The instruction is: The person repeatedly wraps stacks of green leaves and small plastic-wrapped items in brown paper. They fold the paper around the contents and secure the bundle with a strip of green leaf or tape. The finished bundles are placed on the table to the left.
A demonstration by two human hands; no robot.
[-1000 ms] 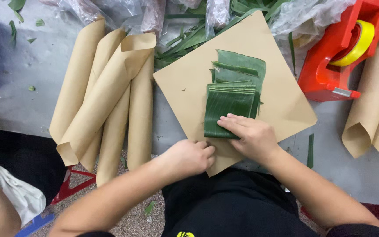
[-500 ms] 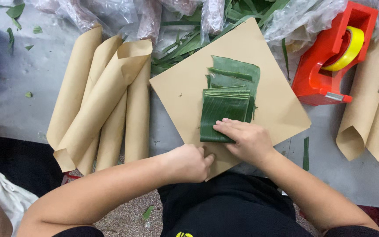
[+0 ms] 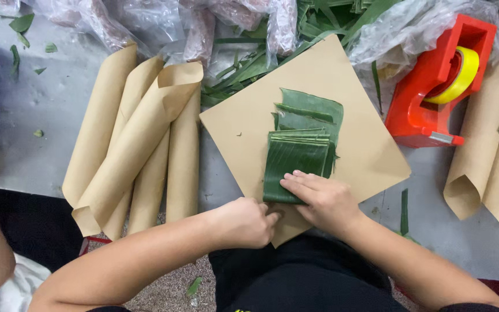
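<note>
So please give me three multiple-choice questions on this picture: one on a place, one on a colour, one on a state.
1. Where does the stack of folded green leaves lie?
A. on the square brown paper sheet
B. on the bare grey table
C. inside the red dispenser

2. What colour is the tape roll in the red plastic tape dispenser?
A. blue
B. yellow
C. white

3. What is the right hand doing?
A. hanging in the air
B. holding the tape
C. pressing flat on the leaves

Answers: 1 A, paper shows all around the stack. 2 B, the roll is yellow against the red body. 3 C, its fingers lie on the stack's near end, while the left hand is at the paper's near corner.
</note>
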